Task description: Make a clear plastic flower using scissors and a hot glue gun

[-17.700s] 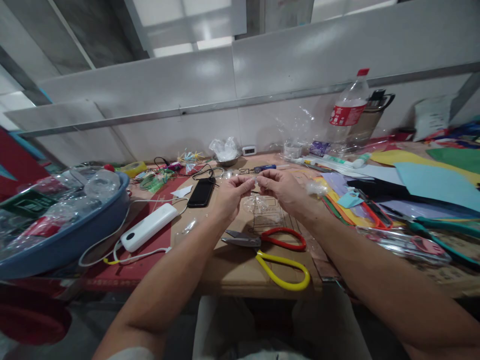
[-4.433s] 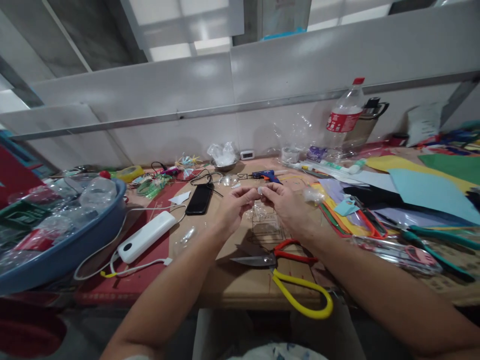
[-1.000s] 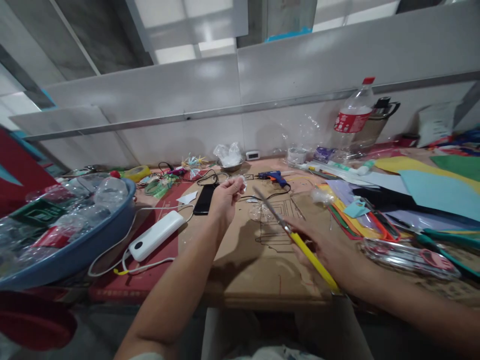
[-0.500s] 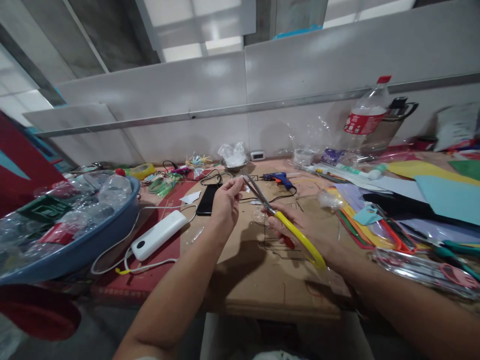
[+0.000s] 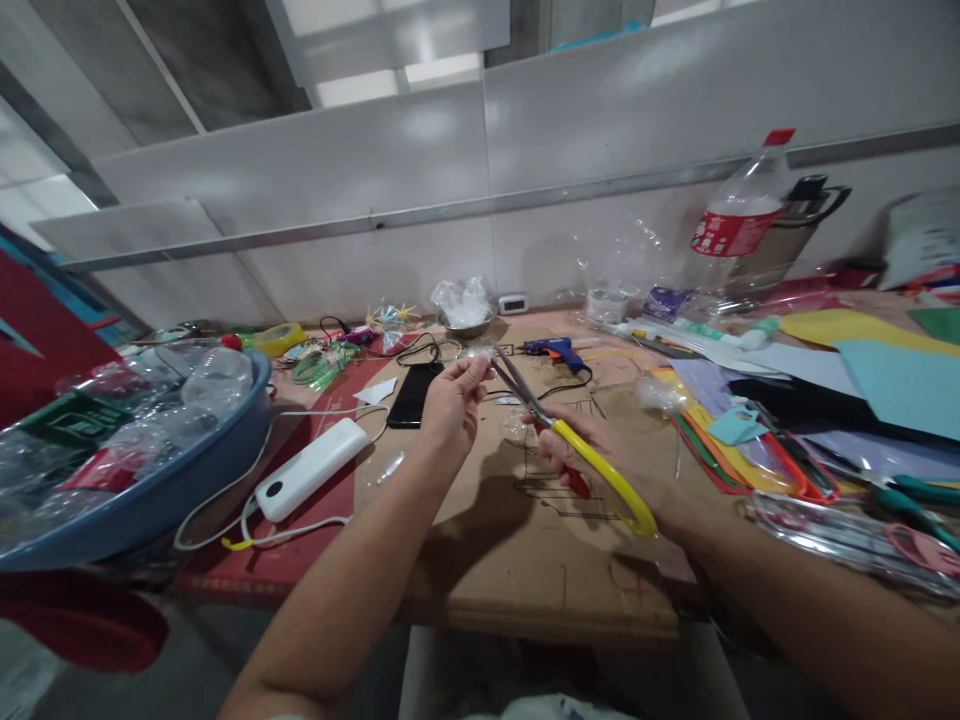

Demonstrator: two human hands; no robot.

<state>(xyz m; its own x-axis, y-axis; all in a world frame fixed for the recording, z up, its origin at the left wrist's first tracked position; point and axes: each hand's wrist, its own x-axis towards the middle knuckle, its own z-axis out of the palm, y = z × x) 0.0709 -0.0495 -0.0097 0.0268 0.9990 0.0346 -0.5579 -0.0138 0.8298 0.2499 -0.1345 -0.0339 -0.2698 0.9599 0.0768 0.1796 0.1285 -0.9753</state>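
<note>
Bare hands [image 5: 454, 402] and forearms [image 5: 360, 560], a pale patterned top [image 5: 553, 710], and dimly lit greyish trousers [image 5: 439, 680].

Single head-worn camera, faces forward and down, close over red-and-brown cluttered bench [image 5: 487, 575]; bare left hand [image 5: 454, 405] and right hand [image 5: 577, 440] near frame centre; glossy white panelled wall [image 5: 337, 160] farther off, across upper frame.

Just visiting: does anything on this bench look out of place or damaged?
Nothing looks clearly spilled or broken. The oddest sight is perhaps the blue tub at the left, heaped above its rim with clear plastic bottles, looking more like rubbish than supplies. The scissors in the right hand look normal.
</note>
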